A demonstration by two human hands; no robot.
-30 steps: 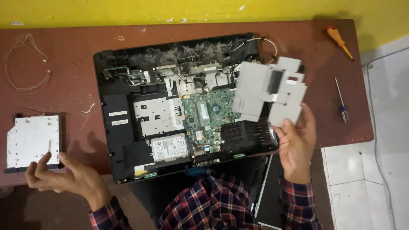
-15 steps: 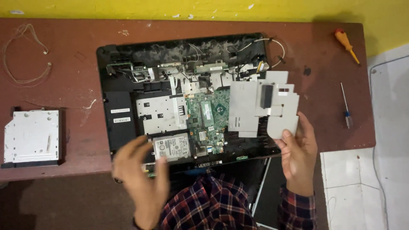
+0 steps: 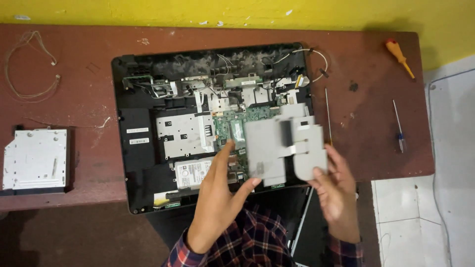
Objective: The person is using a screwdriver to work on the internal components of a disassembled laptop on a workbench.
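Grey cover panel: lifted off opened laptop, apparently gripped by right hand fingers; left hand steadies edge, needing firmer hold.

Laptop chassis on brown table

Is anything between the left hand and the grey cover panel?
Nothing visible. The left hand already touches the lower left edge of the grey cover panel, which the right hand holds from the right, above the open laptop.
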